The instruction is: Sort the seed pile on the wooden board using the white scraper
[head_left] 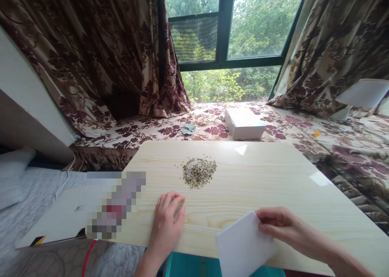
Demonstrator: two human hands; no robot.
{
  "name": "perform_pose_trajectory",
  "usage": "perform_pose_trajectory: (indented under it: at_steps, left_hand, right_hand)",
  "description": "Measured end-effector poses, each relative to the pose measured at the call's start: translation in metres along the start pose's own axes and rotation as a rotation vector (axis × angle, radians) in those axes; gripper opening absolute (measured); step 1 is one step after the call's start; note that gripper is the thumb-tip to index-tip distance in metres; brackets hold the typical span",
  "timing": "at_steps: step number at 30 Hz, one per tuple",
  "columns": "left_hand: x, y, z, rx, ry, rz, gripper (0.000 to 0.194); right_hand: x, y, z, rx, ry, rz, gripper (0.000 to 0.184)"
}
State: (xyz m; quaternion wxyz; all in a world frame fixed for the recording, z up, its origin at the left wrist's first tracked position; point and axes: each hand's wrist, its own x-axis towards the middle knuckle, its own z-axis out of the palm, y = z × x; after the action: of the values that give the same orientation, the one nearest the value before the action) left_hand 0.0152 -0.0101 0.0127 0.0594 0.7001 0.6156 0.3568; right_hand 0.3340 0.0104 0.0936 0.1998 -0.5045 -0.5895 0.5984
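A loose pile of small green beans and white rice-like grains (198,172) lies on the light wood-grain table (258,175), with several strays round its edge. My left hand (168,216) rests on the tabletop just in front of the pile, fingers loosely bent and thumb apart, holding nothing I can see. Over the front edge, my right hand (275,222) pinches a blank white card (244,244) by its upper right corner. The card hangs tilted, and its lower end overlaps a teal bin (194,265) beneath the table edge.
A white box (244,124) and a small grey-green cloth-like piece (189,129) sit on the flower-patterned window ledge. At the left is a white board (60,212), beside a pixelated item (118,204) on the table. A white lamp (363,92) stands far right.
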Motion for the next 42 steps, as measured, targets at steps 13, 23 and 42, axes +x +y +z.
perform_pose_trajectory:
  at_steps: [13, 23, 42]
  left_hand:
    - [0.000, 0.002, 0.000, -0.014, -0.001, -0.020, 0.022]
    - [-0.001, 0.000, 0.001, -0.019, -0.020, -0.020, 0.022]
    - [0.000, 0.001, -0.001, -0.018, -0.038, -0.027, 0.020]
  right_hand:
    - [0.079, 0.000, -0.025, 0.235, 0.696, -0.164, 0.042]
    - [0.084, 0.001, -0.023, 0.253, 0.685, -0.131, 0.037]
    - [0.086, -0.004, -0.020, 0.242, 0.646, -0.145, 0.037]
